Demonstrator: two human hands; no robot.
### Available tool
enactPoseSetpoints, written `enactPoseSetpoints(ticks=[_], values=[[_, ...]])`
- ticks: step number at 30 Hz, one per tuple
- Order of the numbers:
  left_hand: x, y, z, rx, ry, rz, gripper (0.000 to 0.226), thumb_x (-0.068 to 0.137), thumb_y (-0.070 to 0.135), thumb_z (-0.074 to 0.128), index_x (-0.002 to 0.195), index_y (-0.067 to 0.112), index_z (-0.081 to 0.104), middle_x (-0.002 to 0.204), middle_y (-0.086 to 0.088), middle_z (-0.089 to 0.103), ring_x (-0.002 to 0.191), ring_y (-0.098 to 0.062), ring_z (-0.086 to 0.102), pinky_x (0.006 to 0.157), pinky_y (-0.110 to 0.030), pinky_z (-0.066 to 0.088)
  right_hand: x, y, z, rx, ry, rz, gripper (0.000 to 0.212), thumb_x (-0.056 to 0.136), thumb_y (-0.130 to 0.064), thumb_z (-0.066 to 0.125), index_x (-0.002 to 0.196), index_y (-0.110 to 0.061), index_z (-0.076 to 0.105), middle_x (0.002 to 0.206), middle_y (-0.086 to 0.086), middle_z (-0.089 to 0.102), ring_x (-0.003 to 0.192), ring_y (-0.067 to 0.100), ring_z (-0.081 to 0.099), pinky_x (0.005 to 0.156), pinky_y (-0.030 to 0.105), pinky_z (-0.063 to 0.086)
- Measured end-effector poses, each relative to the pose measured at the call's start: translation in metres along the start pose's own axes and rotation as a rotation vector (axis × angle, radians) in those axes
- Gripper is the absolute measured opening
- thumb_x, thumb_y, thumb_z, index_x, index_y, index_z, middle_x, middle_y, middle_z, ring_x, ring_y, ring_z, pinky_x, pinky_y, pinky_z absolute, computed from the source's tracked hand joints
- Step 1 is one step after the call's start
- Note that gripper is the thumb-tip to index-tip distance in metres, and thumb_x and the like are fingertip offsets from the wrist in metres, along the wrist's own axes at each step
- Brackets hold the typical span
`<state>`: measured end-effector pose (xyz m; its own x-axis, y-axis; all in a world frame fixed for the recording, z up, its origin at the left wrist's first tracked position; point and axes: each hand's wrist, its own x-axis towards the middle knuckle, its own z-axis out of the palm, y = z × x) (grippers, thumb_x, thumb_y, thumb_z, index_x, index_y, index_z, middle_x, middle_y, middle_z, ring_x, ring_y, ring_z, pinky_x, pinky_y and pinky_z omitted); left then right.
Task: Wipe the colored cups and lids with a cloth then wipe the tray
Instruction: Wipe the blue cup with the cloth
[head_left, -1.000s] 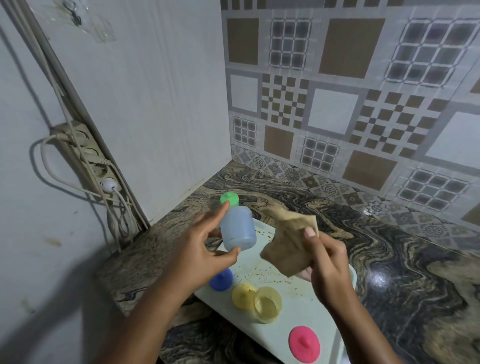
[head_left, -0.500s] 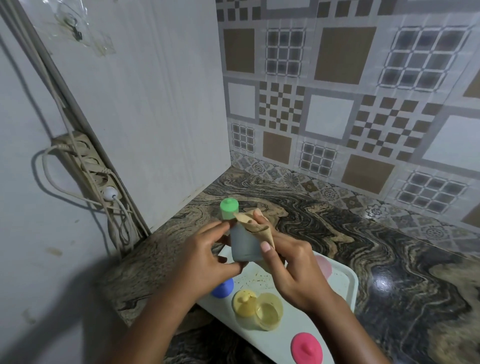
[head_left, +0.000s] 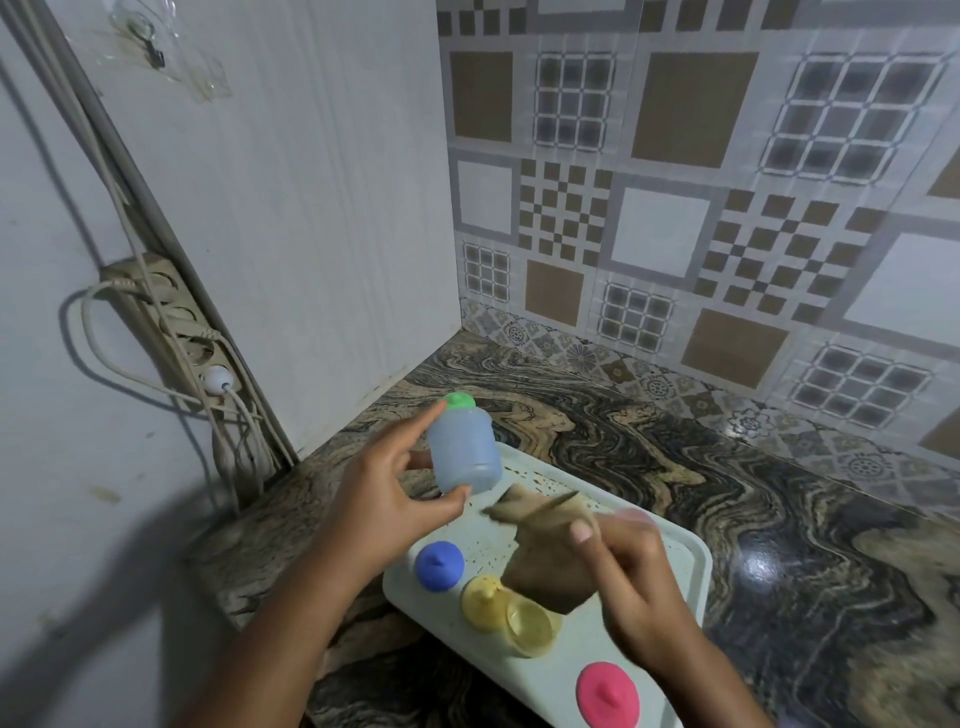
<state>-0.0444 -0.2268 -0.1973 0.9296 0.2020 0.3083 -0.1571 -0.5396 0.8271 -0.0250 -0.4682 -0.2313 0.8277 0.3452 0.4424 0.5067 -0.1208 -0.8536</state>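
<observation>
My left hand (head_left: 384, 499) holds a pale blue cup (head_left: 464, 451) above the far left end of the pale tray (head_left: 688, 545), thumb under it and fingers on its side. Behind the cup shows a green lid (head_left: 459, 400). A little to the right and lower, my right hand (head_left: 631, 571) grips a brown cloth (head_left: 545, 556), apart from the cup. On the tray lie a blue lid (head_left: 439, 566), a yellow lid (head_left: 483, 600), a yellow cup (head_left: 531, 627) on its side and a pink lid (head_left: 607, 691). A pink thing (head_left: 631, 514) peeks out behind my right hand. Brown specks dot the tray.
The tray sits on a marbled dark counter (head_left: 779, 519) in a corner. A white panel (head_left: 311, 234) stands to the left and a patterned tile wall (head_left: 701, 208) behind. A power strip (head_left: 182, 322) with cables hangs at the left, past the counter's edge.
Half a second ago the cloth was pressed against the blue cup. My right hand has since drawn the cloth down and to the right, off the cup. The left hand still holds the cup.
</observation>
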Motion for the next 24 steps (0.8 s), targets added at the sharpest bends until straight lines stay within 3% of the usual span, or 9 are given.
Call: enactPoseSetpoints(ticks=[2,3,5,7,11,14,17,21,24], values=[[-0.001,-0.001,0.002,0.023,0.001,-0.005,0.084,0.067,0.018,0.090,0.139,0.040,0.052,0.128,0.019,0.061,0.104,0.009,0.063,0.079,-0.010,0.053,0.008,-0.002,-0.001,0.130,0.125,0.121,0.052,0.099,-0.059,0.048,0.082,-0.016,0.072,0.065,0.011,0.065,0.061,0.017,0.055,0.055,0.044,0.048],[-0.001,-0.001,0.003,0.026,-0.004,-0.008,0.083,0.067,0.020,0.090,0.138,0.040,0.052,0.127,0.016,0.063,0.105,0.009,0.063,0.078,-0.013,0.055,0.014,-0.003,-0.001,0.188,0.165,0.159,0.061,0.096,-0.063,0.049,0.079,-0.008,0.070,0.063,0.017,0.060,0.063,0.019,0.051,0.054,0.044,0.045],[-0.003,0.002,0.008,0.017,-0.034,0.004,0.084,0.066,0.024,0.090,0.139,0.040,0.052,0.128,0.014,0.060,0.105,0.005,0.063,0.073,-0.022,0.060,0.028,-0.013,0.003,0.293,0.193,0.162,0.057,0.100,-0.046,0.048,0.077,0.004,0.063,0.063,0.011,0.054,0.063,0.016,0.048,0.054,0.031,0.042],[-0.004,0.005,0.015,0.076,-0.037,0.065,0.085,0.063,0.027,0.090,0.139,0.038,0.053,0.125,0.014,0.060,0.101,-0.001,0.065,0.067,-0.028,0.062,0.040,-0.023,0.008,0.297,0.152,0.148,0.054,0.101,-0.034,0.046,0.076,0.014,0.052,0.063,0.010,0.047,0.059,0.016,0.042,0.049,0.028,0.036],[-0.007,0.006,0.028,-0.024,-0.022,0.017,0.092,0.058,0.013,0.096,0.137,0.035,0.053,0.122,0.008,0.066,0.102,-0.007,0.067,0.067,-0.031,0.064,0.050,-0.025,0.013,0.088,0.041,0.109,0.060,0.099,-0.051,0.043,0.068,0.001,0.047,0.056,0.016,0.044,0.055,0.023,0.037,0.052,0.048,0.034],[-0.008,0.002,0.028,-0.065,0.008,0.012,0.088,0.055,0.011,0.097,0.129,0.039,0.058,0.114,0.008,0.068,0.099,-0.012,0.069,0.069,-0.038,0.064,0.051,-0.021,0.012,0.060,0.024,0.131,0.063,0.098,-0.054,0.042,0.067,0.000,0.046,0.058,0.005,0.040,0.057,0.020,0.035,0.053,0.050,0.033],[-0.009,0.000,0.026,-0.068,0.006,-0.006,0.080,0.054,0.029,0.095,0.126,0.044,0.062,0.114,0.011,0.070,0.100,-0.008,0.070,0.063,-0.038,0.064,0.048,-0.020,0.013,0.024,0.000,0.110,0.053,0.099,-0.052,0.041,0.067,-0.011,0.050,0.059,-0.009,0.040,0.058,0.010,0.036,0.053,0.042,0.031],[-0.007,0.000,0.023,-0.113,0.003,-0.033,0.079,0.054,0.037,0.087,0.129,0.031,0.062,0.114,0.009,0.072,0.104,-0.008,0.070,0.066,-0.039,0.064,0.041,-0.021,0.014,-0.063,-0.027,0.006,0.036,0.105,-0.039,0.040,0.077,-0.051,0.060,0.061,-0.003,0.049,0.058,0.010,0.044,0.056,0.028,0.036],[-0.003,0.000,0.014,-0.135,0.034,-0.036,0.076,0.056,0.033,0.085,0.129,0.034,0.062,0.113,0.009,0.073,0.107,-0.008,0.069,0.075,-0.041,0.064,0.030,-0.023,0.014,-0.111,-0.053,-0.088,0.035,0.107,-0.023,0.044,0.084,-0.036,0.066,0.069,-0.023,0.058,0.062,0.000,0.054,0.060,0.018,0.038]])
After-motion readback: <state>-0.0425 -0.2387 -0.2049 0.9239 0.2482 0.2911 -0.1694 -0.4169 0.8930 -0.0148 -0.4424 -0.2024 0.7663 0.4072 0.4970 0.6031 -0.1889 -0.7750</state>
